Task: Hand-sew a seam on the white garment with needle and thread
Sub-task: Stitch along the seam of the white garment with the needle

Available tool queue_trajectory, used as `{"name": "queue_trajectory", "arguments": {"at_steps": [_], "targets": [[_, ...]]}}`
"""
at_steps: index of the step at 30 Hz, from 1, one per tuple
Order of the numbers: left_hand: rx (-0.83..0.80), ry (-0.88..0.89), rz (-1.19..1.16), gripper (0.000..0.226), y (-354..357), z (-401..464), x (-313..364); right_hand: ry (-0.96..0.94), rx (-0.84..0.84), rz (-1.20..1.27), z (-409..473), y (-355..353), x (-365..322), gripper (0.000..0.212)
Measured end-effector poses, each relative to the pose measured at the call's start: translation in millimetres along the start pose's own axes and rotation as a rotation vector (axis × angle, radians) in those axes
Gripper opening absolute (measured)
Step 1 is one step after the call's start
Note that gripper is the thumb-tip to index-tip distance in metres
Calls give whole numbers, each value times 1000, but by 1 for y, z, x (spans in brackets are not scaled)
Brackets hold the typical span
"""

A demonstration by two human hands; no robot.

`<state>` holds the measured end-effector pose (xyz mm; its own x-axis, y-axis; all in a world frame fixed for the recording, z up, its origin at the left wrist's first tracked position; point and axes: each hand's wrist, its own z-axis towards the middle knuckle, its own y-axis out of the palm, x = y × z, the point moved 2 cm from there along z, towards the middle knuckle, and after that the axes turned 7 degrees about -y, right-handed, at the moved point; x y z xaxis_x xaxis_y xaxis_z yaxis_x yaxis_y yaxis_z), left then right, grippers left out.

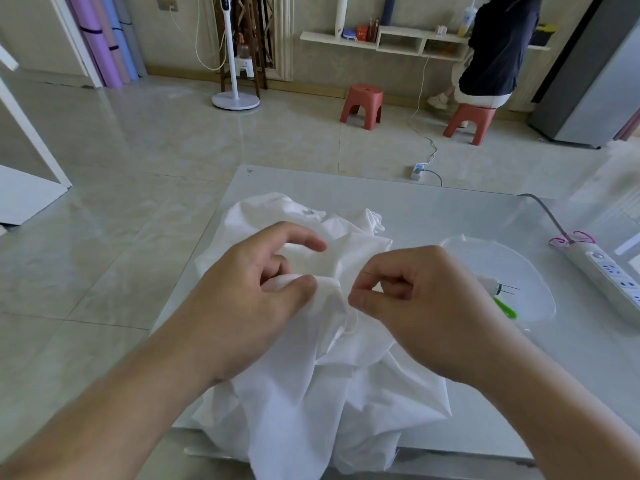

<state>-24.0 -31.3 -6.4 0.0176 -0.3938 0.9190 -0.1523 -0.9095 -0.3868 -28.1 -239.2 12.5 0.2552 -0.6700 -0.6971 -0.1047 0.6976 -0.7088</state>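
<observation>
With the crumpled white cloth garment [311,358] on the pale table [450,209], keep your left hand [256,292] pinching the fold taut while your right hand [415,299], pinching the thin metal needle [367,274], drives it squarely through near the edge.

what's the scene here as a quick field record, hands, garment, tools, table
left hand: pinches a fold of the garment between thumb and fingers
right hand: fingers curled, pinching a thin needle beside the fold
garment: white, bunched on the table
dish: clear, right of the garment, holds a green tool and more needles
power strip: on the table's right edge
</observation>
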Motion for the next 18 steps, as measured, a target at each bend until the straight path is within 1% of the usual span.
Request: {"name": "queue_trajectory", "arguments": {"at_steps": [2, 5, 8, 10, 12, 13, 15, 16, 18], "targets": [[-40, 29, 0, 22, 2, -1, 4, -24, 65, 188, 0, 0, 1, 15], [-94, 19, -7, 13, 6, -3, 5, -49, 124, 453, 1, 1, 3, 11], [-94, 9, 2, 11, 8, -3, 5, 9, 208, 638, 4, 1, 8, 12], [-71, 1, 10, 14, 6, -2, 5, 100, 326, 619, 6, -2, 16, 15], [-54, -11, 22, 16, 5, -1, 2, 196, 438, 442, 8, -6, 27, 17], [-48, -11, 28, 17, 5, -1, 1, 226, 457, 346, 9, -7, 30, 16], [-40, -5, 43, 17, 5, -1, 0, 210, 417, 268, 9, -6, 29, 11], [-36, -2, 45, 18, 5, -1, 0, 168, 370, 285, 7, -4, 25, 9], [-34, 0, 37, 17, 5, -1, 0, 57, 241, 357, 4, 1, 15, 13]]}}
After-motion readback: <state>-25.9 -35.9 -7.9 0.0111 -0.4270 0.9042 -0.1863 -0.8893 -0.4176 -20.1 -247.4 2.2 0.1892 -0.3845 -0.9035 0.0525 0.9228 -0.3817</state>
